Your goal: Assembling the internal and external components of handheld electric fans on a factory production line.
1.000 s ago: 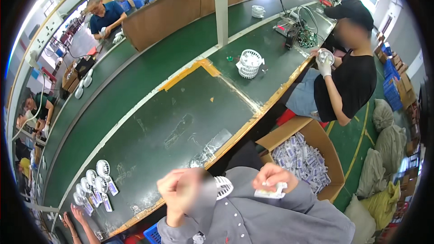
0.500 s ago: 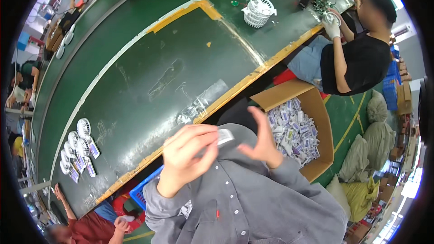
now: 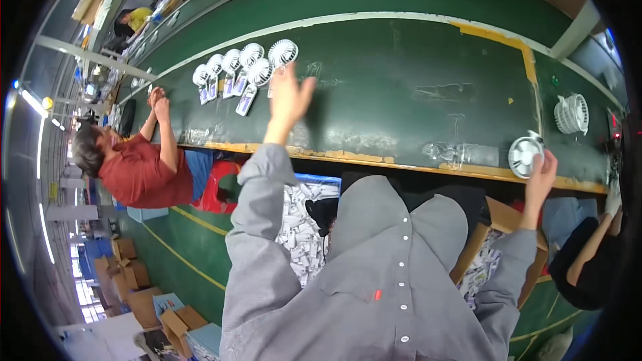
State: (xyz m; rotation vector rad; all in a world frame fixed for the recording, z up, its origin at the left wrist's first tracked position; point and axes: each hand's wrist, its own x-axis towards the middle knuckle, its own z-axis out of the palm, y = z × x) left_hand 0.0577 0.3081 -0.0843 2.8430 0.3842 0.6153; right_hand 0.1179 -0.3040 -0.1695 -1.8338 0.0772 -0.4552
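Observation:
My left hand [image 3: 289, 99] reaches over the table to the rightmost of several white handheld fans [image 3: 283, 52]. Its fingers are stretched out, with the thumb apart, and they partly cover that fan's handle; whether they touch it I cannot tell. Labelled handles lie below the other round fan heads [image 3: 231, 60]. Far to the right, my right hand [image 3: 540, 175] is closed on the edge of a round white fan part [image 3: 523, 155], above the table's front edge. Part of its grip is hidden behind the fingers.
A white ribbed cylindrical piece [image 3: 572, 113] stands at the table's right. Below the front edge are a blue crate [image 3: 317, 179] of small white packets and a cardboard box [image 3: 498, 217]. One person in red [image 3: 150, 170] sits left, another in black [image 3: 592, 261] right.
The view has turned left. My hands have parted: the left has gone out to the fans, and the right now holds a round fan part. The small white piece between them no longer shows.

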